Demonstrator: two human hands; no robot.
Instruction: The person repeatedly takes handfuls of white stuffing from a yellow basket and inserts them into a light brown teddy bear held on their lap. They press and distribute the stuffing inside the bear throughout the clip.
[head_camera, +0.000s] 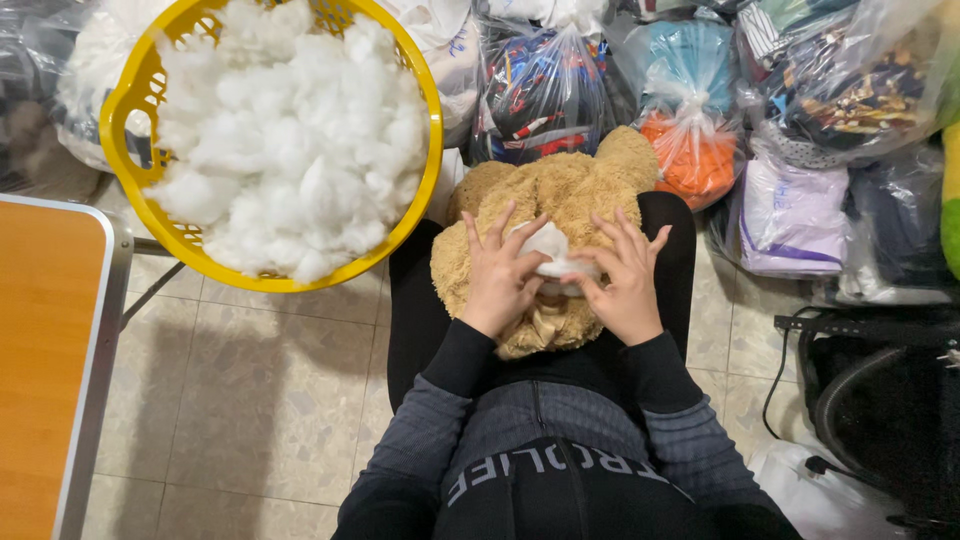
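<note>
Looking down, I see a tan teddy bear (560, 200) lying on my lap, soft and fuzzy, with round bumpy ears at the far end. My left hand (500, 275) and my right hand (625, 280) both rest flat on the bear with fingers spread wide, and the fingertips press on a white puff of stuffing (550, 245) that sits in the middle of the bear between them. The hands are not closed around it; they push on it from both sides. A shiny tan ribbon (545, 325) peeks out under my wrists. To my left stands a round yellow plastic basket (135, 90) with holes in its wall, piled high with fluffy white stuffing (290, 140) that looks like clouds. Its rim comes close to the bear, just beside my left hand. At the far left is an orange table (45, 360) with a smooth top and a grey metal edge, well apart from my hands. Pale floor tiles (260, 400) lie open between the table and my legs, so there is room there. Past the bear, clear crinkly plastic bags are stacked tight: one with blue and red cloth (545, 90), one with teal and orange cloth (690, 110), one with pale purple cloth (790, 215). On the right sits a black bag with cords (880, 400).
</note>
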